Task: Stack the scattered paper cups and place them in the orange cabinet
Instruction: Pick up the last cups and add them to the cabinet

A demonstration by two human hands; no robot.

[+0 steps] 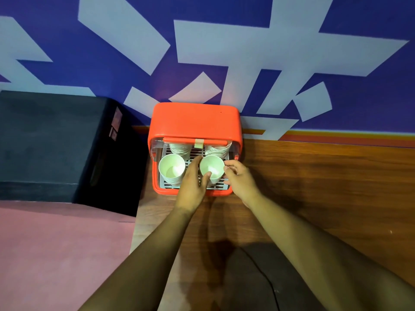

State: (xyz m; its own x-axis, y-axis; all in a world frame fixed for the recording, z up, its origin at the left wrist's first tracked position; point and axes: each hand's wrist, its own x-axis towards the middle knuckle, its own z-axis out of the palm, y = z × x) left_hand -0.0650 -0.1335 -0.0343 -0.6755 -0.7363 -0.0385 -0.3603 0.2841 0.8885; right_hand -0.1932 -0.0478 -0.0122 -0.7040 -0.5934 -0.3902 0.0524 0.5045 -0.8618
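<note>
Right now I am reaching both arms into the rounded orange plastic cabinet (195, 120), which is standing open toward me on the brown wood-grain table (314, 176), against the blue wall with pale shapes (202, 7). My left hand (193, 178) is gripping the front right stack of white paper cups (212, 168): the thumb is pressing on its near rim and the fingers are running up its left side. My right hand (238, 176) is sitting at the stack's right side with its fingers curled and their tips touching the rim; I cannot tell whether it is actually gripping. That stack is standing upright on the grey slotted rack (195, 152) inside the cabinet. A front left stack of cups (171, 169) is standing beside it, and two more stacks, back left (179, 149) and back right (217, 150), are standing behind. A large black box (56, 142) is sitting just left of the cabinet.
</note>
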